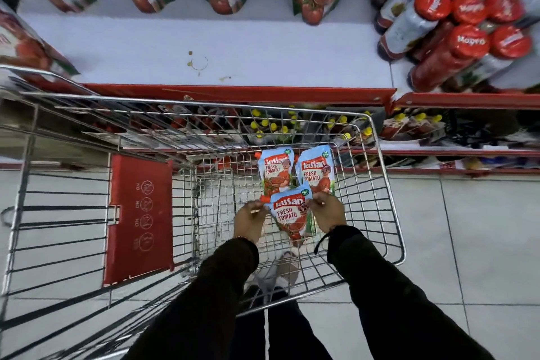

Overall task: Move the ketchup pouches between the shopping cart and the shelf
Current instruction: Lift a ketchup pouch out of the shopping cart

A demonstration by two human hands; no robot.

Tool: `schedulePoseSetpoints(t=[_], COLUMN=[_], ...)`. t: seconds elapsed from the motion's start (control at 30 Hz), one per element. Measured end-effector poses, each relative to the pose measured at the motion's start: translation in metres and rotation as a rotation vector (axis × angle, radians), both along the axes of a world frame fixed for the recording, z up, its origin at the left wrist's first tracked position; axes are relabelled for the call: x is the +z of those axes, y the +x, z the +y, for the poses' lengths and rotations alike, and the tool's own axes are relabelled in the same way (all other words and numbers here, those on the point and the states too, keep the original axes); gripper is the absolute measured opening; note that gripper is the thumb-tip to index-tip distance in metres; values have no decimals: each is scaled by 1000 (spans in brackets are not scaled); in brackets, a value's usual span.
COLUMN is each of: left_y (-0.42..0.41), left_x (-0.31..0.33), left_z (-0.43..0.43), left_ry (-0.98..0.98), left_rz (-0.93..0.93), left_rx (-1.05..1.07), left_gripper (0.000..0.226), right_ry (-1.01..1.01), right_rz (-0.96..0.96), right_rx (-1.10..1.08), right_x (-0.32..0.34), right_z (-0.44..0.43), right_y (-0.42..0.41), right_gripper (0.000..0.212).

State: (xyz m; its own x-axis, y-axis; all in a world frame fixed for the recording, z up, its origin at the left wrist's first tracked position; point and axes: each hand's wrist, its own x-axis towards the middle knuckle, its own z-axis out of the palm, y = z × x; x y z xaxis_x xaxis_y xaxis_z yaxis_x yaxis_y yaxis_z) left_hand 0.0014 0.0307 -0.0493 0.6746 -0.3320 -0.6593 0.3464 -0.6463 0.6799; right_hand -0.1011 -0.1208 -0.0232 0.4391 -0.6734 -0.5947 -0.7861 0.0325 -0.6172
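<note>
Your left hand [249, 221] and right hand [327, 212] pinch the top corners of a blue-and-red "Fresh Tomato" ketchup pouch [290, 216] inside the shopping cart [391, 204]. Two matching pouches [295, 171] lie just beyond at 12 o'clock.

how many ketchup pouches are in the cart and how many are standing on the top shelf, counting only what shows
Pouches in the cart: 3, one pinched by the left hand and right hand, two lying behind it
Pouches on the shelf: 5, partly cropped
Total: 8
</note>
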Motion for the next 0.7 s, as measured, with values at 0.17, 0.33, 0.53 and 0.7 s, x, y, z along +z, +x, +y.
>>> schedulePoseSetpoints(t=[0.17,0.33,0.53,0.7], left_y=[14,27,57,90], left_x=[52,100,156,205], left_z=[13,24,43,52], left_ry=[-166,-314,-440,-551], left_rz=[-44,-139,-283,-374], left_rx=[33,122,138,165], left_gripper=[10,21,18,16], right_ry=[7,-18,-127,-122], right_rz=[-165,-302,-456,-585], right_rx=[-2,15,59,126], right_x=[46,85,146,191], right_z=[12,28,40,46], right_y=[1,10,35,64], right_gripper=[13,9,14,10])
